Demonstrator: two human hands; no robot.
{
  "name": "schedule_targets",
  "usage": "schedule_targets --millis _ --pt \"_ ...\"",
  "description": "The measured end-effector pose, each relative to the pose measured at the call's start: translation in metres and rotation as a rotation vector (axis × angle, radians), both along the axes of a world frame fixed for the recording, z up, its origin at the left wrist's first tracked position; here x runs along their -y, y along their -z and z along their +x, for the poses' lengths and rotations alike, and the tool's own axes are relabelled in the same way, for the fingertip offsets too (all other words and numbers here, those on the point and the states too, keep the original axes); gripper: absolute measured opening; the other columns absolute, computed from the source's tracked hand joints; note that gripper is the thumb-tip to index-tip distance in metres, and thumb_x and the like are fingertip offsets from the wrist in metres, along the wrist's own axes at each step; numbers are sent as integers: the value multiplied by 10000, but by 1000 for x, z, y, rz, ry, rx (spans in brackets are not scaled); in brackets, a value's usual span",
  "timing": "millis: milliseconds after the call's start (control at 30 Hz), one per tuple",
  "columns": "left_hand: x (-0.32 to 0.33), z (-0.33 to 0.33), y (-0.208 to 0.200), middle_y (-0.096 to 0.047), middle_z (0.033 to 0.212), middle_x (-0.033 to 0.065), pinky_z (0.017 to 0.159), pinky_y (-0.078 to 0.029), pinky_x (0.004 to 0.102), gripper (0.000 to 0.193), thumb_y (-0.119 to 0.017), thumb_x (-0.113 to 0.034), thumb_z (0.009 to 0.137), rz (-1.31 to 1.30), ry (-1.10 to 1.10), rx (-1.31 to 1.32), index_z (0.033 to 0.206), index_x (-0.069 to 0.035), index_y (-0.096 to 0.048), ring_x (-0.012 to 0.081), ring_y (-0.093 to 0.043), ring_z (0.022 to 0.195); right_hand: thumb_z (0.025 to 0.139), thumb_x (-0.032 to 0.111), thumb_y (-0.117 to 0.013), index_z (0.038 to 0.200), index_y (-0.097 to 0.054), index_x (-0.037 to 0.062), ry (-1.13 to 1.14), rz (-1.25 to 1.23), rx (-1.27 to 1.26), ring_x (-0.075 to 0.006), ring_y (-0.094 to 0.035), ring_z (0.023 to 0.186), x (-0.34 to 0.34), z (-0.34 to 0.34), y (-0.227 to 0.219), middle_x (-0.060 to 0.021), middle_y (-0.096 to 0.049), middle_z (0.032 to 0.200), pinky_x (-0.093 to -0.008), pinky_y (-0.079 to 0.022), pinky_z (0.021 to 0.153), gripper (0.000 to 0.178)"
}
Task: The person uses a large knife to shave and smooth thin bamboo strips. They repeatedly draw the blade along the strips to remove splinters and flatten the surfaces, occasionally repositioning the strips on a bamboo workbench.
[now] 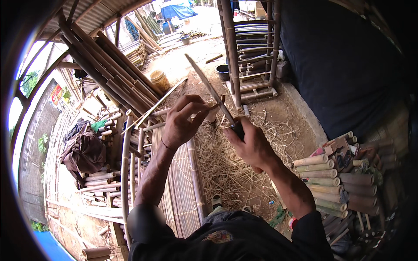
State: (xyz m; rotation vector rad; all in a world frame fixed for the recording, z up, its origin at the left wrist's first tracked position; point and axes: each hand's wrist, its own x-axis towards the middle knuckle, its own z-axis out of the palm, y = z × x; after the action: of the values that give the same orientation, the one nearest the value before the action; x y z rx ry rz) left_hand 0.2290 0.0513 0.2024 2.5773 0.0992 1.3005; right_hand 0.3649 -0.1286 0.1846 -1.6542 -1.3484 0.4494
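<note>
In front of me, my right hand (252, 143) is closed round the dark handle of a long-bladed knife (209, 87). Its narrow blade slants up and away to the left. My left hand (185, 119) pinches a small thin strip of bamboo (213, 106) between thumb and fingers. The strip's far end meets or crosses the blade just above the handle; whether they touch I cannot tell. Below both hands, pale curled shavings (235, 165) cover the ground.
A slatted bamboo bench (174, 178) stands by my left arm. Stacked bamboo poles (320, 174) lie at right, below a dark cloth (344, 69). Ahead are a bamboo rack (254, 52), a black bucket (223, 72), a yellowish bucket (160, 80) and leaning poles (109, 65).
</note>
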Motion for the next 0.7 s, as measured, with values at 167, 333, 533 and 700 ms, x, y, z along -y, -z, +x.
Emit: schedule_targets --millis 167,333,533,700 --pt "-9 4 -1 -624 1107 81 822 -510 372 165 -767 -50 751 60 -22 35 885 -97 -682 242 -612 1048 988 269 -534 1005 -520 -3 140 348 -148 -108 -534 507 49 -5 -35 -41 -542 628 -281 -429 455 273" --pt "-4 3 -8 -664 1036 77 809 -526 335 152 -755 -27 760 -111 160 -161 888 -69 -684 224 -654 980 988 285 -540 994 -533 8 93 251 -390 -105 -547 529 54 6 4 -25 -548 623 -276 -426 477 277" --pt "20 11 9 -691 906 57 760 -536 301 204 -780 9 728 -203 182 -84 892 -48 -674 184 -677 861 967 228 -575 1045 -507 -2 132 321 -387 -130 -574 542 60 -4 35 -54 -565 629 -295 -453 489 252" --pt "44 10 27 -691 912 55 827 -518 300 258 -793 58 700 -330 144 -100 888 -57 -660 162 -659 899 950 217 -594 1045 -507 -26 155 211 -140 -242 -657 614 66 -17 33 -145 -622 711 -351 -512 547 275"
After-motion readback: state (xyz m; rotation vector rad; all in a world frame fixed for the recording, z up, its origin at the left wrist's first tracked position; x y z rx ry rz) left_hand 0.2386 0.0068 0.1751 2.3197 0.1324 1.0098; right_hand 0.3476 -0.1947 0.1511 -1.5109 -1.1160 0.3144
